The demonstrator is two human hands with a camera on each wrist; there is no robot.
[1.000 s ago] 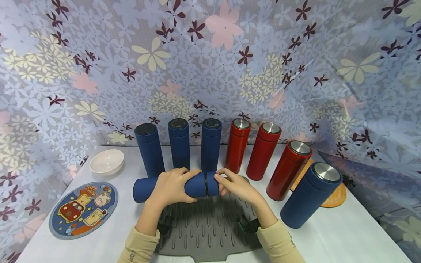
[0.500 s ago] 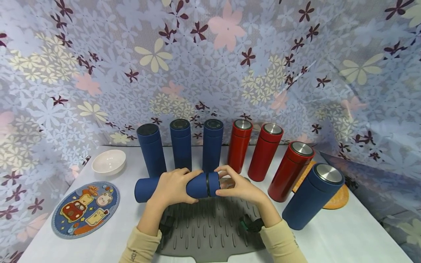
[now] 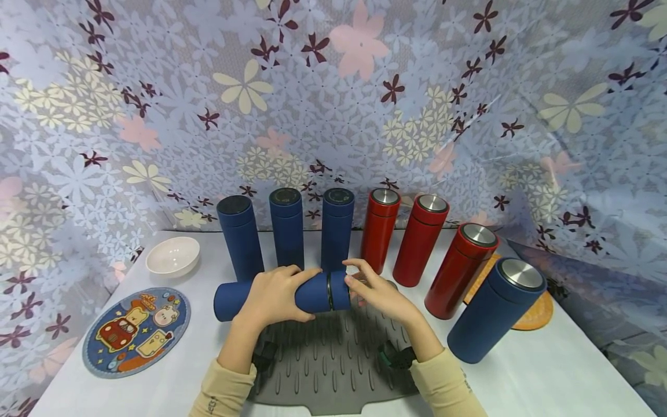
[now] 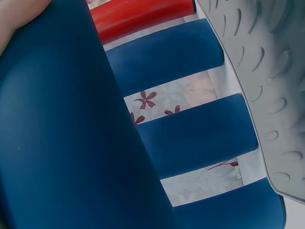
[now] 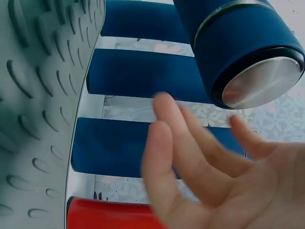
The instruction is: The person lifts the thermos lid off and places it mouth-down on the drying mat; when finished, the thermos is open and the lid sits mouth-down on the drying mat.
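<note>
My left hand grips a blue thermos from above, around its body. The thermos lies level over the grey mat, its lid to the right, with a thin dark and silver band between lid and body. In the left wrist view the blue body fills the left side. My right hand is just off the lid end. In the right wrist view its loosely bent fingers hold nothing, apart from the lid's silver top.
Behind stand several upright blue thermoses and red thermoses; another blue one is at right, before an orange round mat. A white bowl and a cartoon placemat lie left. A ribbed grey mat is in front.
Half a second ago my right thumb and fingers spanned the lid; now they have come off it and closed up. My left hand keeps its grip on the thermos, nearly still.
</note>
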